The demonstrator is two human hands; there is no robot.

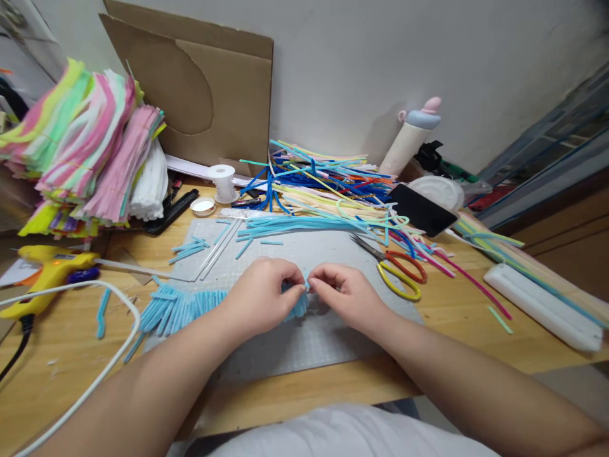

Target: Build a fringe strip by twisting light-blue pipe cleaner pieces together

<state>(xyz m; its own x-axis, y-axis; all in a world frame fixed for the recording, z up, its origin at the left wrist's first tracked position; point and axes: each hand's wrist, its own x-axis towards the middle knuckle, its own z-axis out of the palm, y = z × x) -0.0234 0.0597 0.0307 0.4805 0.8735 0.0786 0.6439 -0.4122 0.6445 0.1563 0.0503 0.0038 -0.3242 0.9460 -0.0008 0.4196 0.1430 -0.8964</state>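
A fringe of light-blue pipe cleaners [185, 309] lies across the grey cutting mat [333, 349], made of short pieces side by side. My left hand [269, 292] is closed over its right end, thumb and index finger pinched together, with blue fuzz showing below them. Close by on the right, my right hand [347, 293] pinches with thumb and fingertips at the very tip of the fringe. What sits between its fingertips is too small to make out. Scissors [402, 278] with yellow and red handles rest beyond my right hand.
Long blue pipe cleaners [295, 224] lie behind the hands, with a multicoloured pile [328, 181] further back. At left are a yellow glue gun [59, 270], its white cable [130, 317] and bundled pipe cleaners [90, 139]. A phone [423, 209] and white case [542, 304] are right.
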